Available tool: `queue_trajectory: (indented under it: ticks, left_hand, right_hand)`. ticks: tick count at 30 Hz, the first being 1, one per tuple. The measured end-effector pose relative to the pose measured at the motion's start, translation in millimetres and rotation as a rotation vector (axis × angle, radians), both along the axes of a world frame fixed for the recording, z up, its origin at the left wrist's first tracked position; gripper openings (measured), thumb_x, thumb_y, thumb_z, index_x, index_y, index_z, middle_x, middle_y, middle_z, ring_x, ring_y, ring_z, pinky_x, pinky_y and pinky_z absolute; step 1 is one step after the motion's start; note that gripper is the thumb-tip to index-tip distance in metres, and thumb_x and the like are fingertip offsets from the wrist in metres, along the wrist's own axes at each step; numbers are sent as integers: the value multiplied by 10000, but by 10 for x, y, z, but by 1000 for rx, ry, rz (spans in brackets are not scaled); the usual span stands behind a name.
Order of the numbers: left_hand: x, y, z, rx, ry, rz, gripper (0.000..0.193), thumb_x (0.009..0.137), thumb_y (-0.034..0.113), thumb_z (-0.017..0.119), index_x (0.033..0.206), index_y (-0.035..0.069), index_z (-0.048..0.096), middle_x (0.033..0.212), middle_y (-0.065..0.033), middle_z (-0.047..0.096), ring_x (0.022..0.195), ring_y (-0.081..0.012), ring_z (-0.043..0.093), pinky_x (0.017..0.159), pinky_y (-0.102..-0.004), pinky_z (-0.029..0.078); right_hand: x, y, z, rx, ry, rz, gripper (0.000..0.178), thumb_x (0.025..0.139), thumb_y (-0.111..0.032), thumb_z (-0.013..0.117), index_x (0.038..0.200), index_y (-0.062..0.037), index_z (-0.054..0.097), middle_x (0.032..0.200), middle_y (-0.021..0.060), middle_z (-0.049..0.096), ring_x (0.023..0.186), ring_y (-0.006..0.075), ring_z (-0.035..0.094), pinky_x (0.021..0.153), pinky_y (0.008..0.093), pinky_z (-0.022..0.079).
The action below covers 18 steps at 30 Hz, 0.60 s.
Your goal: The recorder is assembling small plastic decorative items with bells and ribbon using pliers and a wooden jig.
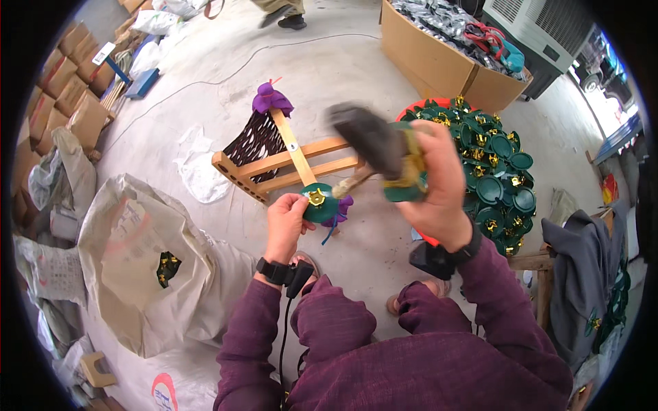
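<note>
Thumb and fingers of my left hand (284, 222) pinch the edge of a round green disc (319, 209) with a gold metal fitting in its middle. It sits at the near end of a wooden folding stool (295, 147) with purple cloth tied at its corners and dark netting. To the right and higher, my right hand (442, 181) is closed round a second green disc (404, 192) with a gold piece. A dark hammer-like head (367, 139), blurred by motion, is at the same hand; its handle cannot be made out clearly.
Many green discs with gold fittings heap over a red tub (411, 107) at right. A large open white sack (147, 274) stands at left, with a dark green-gold piece inside. Beyond are a cardboard bin (425, 51), a grey cooler (541, 31), stacked cartons (72, 89) and a person's feet (291, 20).
</note>
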<state>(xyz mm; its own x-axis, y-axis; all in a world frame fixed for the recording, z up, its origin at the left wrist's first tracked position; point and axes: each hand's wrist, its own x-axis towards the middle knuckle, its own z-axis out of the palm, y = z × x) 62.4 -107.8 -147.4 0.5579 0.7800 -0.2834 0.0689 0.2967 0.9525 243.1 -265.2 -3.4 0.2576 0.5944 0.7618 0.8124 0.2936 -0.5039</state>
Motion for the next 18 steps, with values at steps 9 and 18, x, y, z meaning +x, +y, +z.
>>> queue_trajectory:
  ticks: [9, 18]
  left_hand:
    - [-80, 44, -230, 474, 48, -12, 230, 846, 87, 642, 1050, -7, 591, 848, -86, 641, 678, -179, 624, 562, -298, 477]
    - [174, -12, -267, 819, 117, -139, 455, 792, 264, 705, 1186, 75, 577, 1063, -111, 637, 1003, -327, 582, 853, -448, 437]
  right_hand:
    - [-251, 527, -358, -166, -231, 166, 524, 643, -4, 716, 1137, -68, 550, 1049, 161, 474, 852, 315, 576, 686, 389, 505]
    - [-404, 491, -149, -295, -344, 273, 560, 613, 30, 709, 1142, -57, 546, 1088, 174, 491, 857, 350, 581, 684, 387, 504]
